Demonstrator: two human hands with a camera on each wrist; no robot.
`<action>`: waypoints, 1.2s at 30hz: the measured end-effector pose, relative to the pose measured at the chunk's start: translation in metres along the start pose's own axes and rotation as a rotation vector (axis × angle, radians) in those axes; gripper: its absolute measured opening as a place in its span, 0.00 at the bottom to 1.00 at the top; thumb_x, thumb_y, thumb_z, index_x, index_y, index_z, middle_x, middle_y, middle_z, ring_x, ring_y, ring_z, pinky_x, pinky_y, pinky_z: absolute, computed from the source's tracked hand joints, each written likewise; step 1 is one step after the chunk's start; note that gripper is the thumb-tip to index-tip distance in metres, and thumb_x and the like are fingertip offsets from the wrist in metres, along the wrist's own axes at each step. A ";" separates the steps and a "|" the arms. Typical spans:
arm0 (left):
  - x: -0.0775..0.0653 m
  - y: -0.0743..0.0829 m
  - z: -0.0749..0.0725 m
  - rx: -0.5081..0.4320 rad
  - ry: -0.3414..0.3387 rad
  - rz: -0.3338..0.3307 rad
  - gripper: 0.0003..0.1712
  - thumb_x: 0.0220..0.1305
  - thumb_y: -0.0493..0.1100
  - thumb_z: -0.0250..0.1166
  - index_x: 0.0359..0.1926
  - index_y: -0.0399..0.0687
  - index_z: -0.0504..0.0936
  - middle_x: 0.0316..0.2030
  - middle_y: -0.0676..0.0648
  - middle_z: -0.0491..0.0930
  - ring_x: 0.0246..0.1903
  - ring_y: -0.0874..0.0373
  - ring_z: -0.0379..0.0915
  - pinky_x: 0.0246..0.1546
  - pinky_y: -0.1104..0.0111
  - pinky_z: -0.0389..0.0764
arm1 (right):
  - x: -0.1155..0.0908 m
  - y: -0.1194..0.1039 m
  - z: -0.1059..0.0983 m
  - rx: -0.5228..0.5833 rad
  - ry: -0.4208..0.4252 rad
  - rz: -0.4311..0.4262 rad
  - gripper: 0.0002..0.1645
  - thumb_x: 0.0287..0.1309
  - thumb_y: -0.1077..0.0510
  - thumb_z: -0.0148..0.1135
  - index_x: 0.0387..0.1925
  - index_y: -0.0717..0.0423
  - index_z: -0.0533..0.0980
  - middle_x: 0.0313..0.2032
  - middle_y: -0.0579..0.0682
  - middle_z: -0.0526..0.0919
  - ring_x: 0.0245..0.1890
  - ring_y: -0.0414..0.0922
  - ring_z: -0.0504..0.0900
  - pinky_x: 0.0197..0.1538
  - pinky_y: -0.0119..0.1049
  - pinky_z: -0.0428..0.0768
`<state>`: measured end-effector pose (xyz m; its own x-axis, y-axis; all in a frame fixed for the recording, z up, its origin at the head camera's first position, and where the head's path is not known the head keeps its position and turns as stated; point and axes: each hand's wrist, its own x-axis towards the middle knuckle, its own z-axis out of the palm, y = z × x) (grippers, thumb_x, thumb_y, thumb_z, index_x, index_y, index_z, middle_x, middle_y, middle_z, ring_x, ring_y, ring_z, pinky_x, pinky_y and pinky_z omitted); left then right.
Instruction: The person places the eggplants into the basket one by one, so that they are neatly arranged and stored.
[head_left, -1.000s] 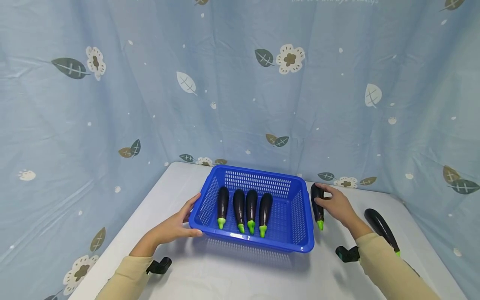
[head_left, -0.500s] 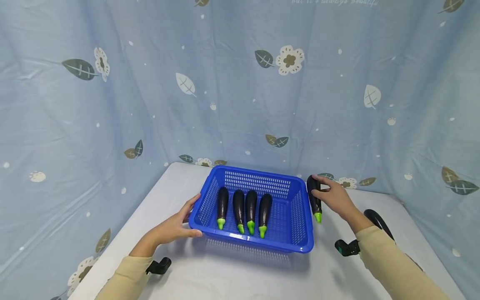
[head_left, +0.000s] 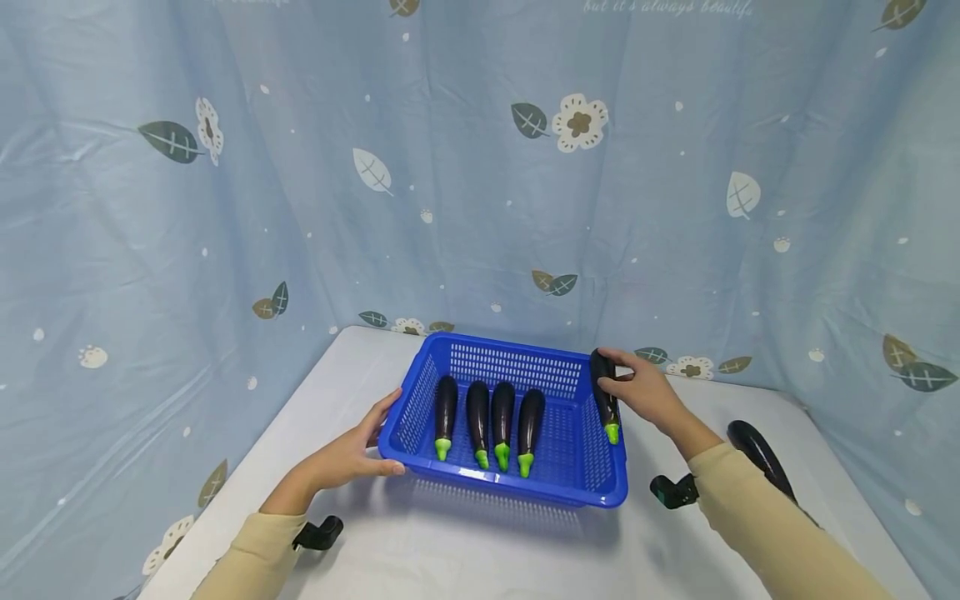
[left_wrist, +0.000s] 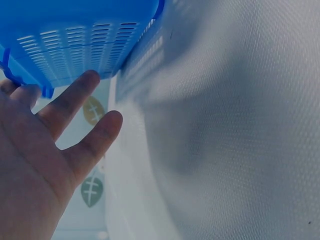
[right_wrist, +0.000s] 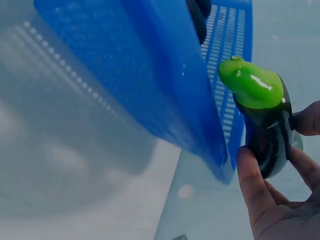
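My right hand (head_left: 643, 391) holds a dark purple eggplant (head_left: 605, 400) with a green stem cap over the right rim of the blue plastic basket (head_left: 517, 493). In the right wrist view, fingers and thumb pinch this eggplant (right_wrist: 266, 132) from both sides, its green end toward the camera. Several more eggplants (head_left: 446, 412) lie side by side in the basket, stems to the front. My left hand (head_left: 341, 457) is at the basket's left front corner, thumb along the front rim. The left wrist view shows that hand (left_wrist: 35, 165) with straight, spread fingers beside the basket wall.
Another eggplant (head_left: 759, 450) lies on the white table (head_left: 480, 558) at the right, partly hidden by the right sleeve (head_left: 772, 525). A blue patterned curtain (head_left: 465, 217) hangs behind the table and along both sides. Each wrist carries a black camera mount (head_left: 318, 533).
My right hand has lifted the eggplant from the table beside the basket and moved it left to above the right rim. My left hand stays at the basket's corner.
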<state>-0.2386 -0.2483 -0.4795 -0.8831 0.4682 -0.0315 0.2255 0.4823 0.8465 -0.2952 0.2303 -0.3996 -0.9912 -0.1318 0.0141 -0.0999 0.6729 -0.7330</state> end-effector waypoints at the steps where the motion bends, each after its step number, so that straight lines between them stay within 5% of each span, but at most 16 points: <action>1: 0.000 0.000 0.000 0.002 0.000 -0.002 0.67 0.58 0.51 0.76 0.82 0.64 0.35 0.77 0.30 0.48 0.67 0.27 0.63 0.62 0.33 0.67 | 0.001 -0.002 0.002 0.001 -0.006 -0.002 0.37 0.70 0.53 0.60 0.75 0.58 0.63 0.71 0.68 0.64 0.63 0.67 0.74 0.59 0.61 0.77; 10: -0.001 0.000 0.001 0.006 0.007 -0.004 0.67 0.57 0.52 0.76 0.82 0.64 0.36 0.77 0.30 0.48 0.66 0.27 0.63 0.61 0.34 0.68 | 0.012 -0.014 0.020 0.009 -0.021 -0.011 0.36 0.69 0.53 0.61 0.74 0.58 0.65 0.70 0.67 0.67 0.63 0.67 0.73 0.61 0.62 0.75; 17: 0.000 0.000 0.001 0.009 0.008 -0.004 0.67 0.57 0.52 0.76 0.82 0.63 0.36 0.77 0.30 0.47 0.67 0.27 0.63 0.61 0.34 0.68 | 0.016 -0.023 0.035 0.043 -0.048 -0.004 0.35 0.68 0.55 0.62 0.73 0.59 0.66 0.68 0.68 0.69 0.59 0.63 0.78 0.55 0.53 0.82; 26: 0.000 0.001 0.001 0.001 0.001 -0.008 0.67 0.58 0.53 0.76 0.82 0.62 0.36 0.77 0.30 0.47 0.67 0.27 0.63 0.62 0.34 0.68 | 0.023 -0.022 0.049 0.115 -0.125 0.036 0.33 0.66 0.59 0.64 0.70 0.63 0.69 0.65 0.72 0.69 0.41 0.53 0.86 0.50 0.51 0.84; 36: 0.000 0.002 0.001 0.001 0.003 -0.014 0.67 0.57 0.55 0.76 0.82 0.61 0.36 0.78 0.30 0.46 0.67 0.27 0.62 0.61 0.34 0.68 | 0.025 -0.021 0.065 0.088 -0.201 0.105 0.34 0.65 0.60 0.65 0.70 0.62 0.69 0.66 0.74 0.68 0.35 0.50 0.84 0.48 0.51 0.84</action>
<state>-0.2380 -0.2461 -0.4784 -0.8876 0.4587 -0.0418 0.2134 0.4900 0.8452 -0.3121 0.1658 -0.4280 -0.9576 -0.2127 -0.1943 0.0192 0.6258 -0.7797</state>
